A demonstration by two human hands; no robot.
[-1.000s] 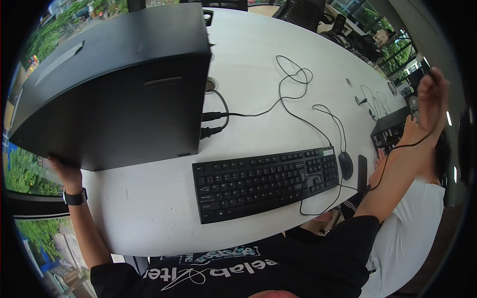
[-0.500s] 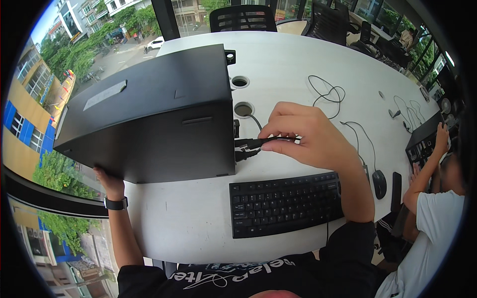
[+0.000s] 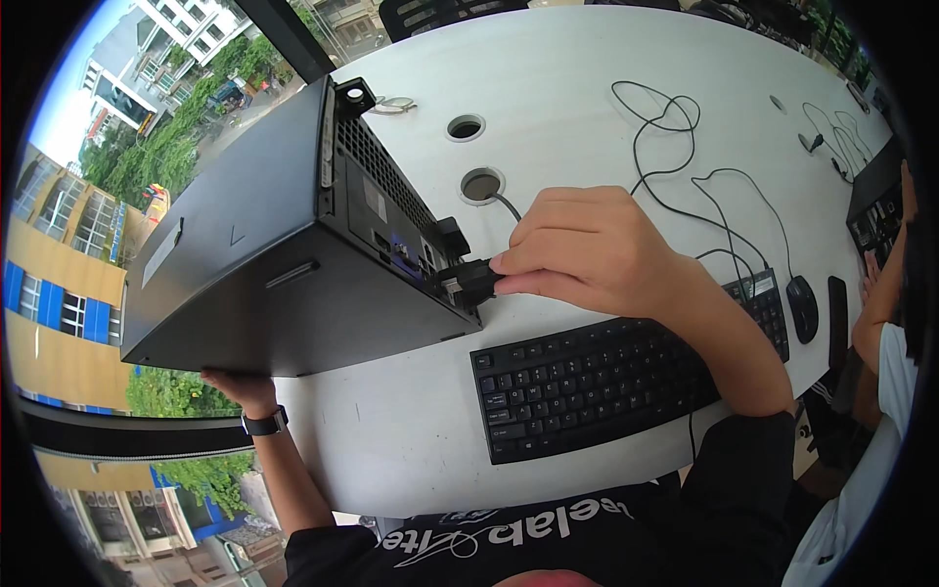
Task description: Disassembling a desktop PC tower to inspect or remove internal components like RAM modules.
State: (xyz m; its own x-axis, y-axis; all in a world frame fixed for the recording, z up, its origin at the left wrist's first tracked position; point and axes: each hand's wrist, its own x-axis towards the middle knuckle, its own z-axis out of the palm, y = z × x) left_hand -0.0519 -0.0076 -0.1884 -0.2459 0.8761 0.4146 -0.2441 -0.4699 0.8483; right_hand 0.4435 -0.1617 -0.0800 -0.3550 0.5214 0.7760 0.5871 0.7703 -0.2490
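Observation:
A black desktop computer case stands on the left of the white table, its rear panel with vents and ports angled toward the right. My left hand holds the case's lower edge at the near left; its fingers are partly hidden by the case. My right hand pinches a black cable plug between thumb and fingers, right against the ports low on the rear panel. Whether the plug sits in a port cannot be made out. Most of its cable is covered by my hand.
A black keyboard lies below my right forearm, with a mouse to its right. Loose black cables curl across the white table. Two round cable holes sit beyond my right hand. Another person's arm is at the right, beside another black case.
The computer case has turned so that more of its rear panel shows. My right hand has come nearer the ports with the plug. The view has shifted too.

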